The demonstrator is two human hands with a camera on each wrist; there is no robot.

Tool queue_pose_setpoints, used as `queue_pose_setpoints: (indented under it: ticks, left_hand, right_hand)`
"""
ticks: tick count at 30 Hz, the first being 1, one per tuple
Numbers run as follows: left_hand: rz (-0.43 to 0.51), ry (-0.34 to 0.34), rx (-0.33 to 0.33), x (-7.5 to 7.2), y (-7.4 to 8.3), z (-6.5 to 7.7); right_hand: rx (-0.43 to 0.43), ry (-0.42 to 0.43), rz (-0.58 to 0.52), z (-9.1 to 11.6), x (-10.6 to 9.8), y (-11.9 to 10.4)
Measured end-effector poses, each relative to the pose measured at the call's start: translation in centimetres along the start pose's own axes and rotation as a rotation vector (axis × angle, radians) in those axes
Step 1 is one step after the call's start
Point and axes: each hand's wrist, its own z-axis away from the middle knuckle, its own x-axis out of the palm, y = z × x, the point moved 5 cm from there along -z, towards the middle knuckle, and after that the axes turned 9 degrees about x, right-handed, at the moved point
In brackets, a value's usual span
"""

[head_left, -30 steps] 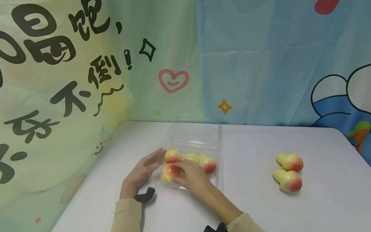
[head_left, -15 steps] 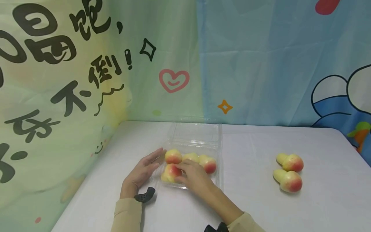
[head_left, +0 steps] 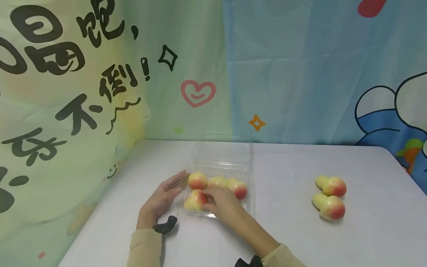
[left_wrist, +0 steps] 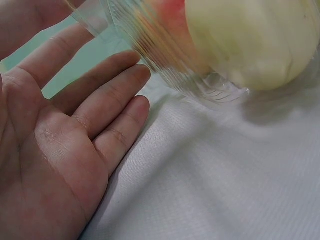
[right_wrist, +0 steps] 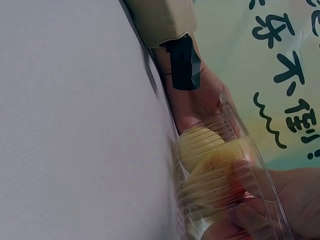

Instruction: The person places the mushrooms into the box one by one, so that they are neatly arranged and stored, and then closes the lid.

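Observation:
A clear plastic clamshell box [head_left: 249, 207] lies on the table with several yellow pears with red blush in its base. My right hand [head_left: 225, 204] reaches into it and holds the front-left pear [head_left: 197, 200] by its red side, thumb and fingers around it. Through the ribbed box wall, the right wrist view shows this pear [right_wrist: 215, 162] and the fingers on its far side. My left hand [head_left: 163, 196] stands open along the box's left side, fingers straight. In the left wrist view, its fingertips [left_wrist: 142, 75] are right at the box's corner, near a pale pear [left_wrist: 250, 40].
Two more pears [head_left: 333, 207] lie side by side on the white tabletop [head_left: 283, 222] at the right. The box's hinged lid [head_left: 223, 154] is folded back toward the wall. A printed curtain [head_left: 283, 74] hangs behind the table and along its left.
The pear in my right hand has turned slightly inside the box, with more of its yellow neck at the left. The left hand has stayed in place. The head view has shifted slightly.

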Motion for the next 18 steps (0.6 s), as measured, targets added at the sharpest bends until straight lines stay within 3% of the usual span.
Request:
queue_pose_setpoints:
  ticks: [10,18]
  left_hand:
    - [0.015,0.013,-0.018,0.15,0.19,0.18]
    - [0.035,0.044,-0.068,0.15,-0.02,0.13]
  right_hand:
    - [-0.047,0.009,0.033,0.04,-0.01,-0.2]
    - [-0.03,-0.004,0.035,0.12,-0.09,0.0]
